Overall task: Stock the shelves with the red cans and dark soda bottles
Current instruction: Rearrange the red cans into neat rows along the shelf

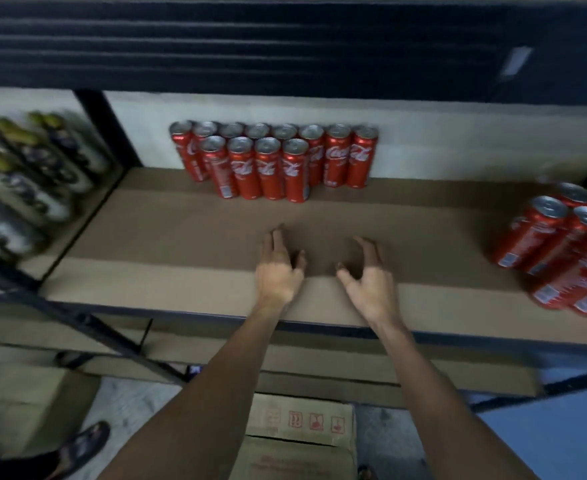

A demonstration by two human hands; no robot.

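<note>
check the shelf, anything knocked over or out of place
Nothing is spilled or toppled. The back cans stand upright in two neat rows. The right-hand cans look tilted, probably just the wide lens. The left hand and right hand hold nothing.

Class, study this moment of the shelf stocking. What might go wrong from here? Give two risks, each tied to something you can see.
1. The can cluster stands near the front edge of the shelf; the empty right hand, reaching over, might knock some off.
2. The front row of cans is tall, slim and tightly packed; one nudge may topple several.
</note>
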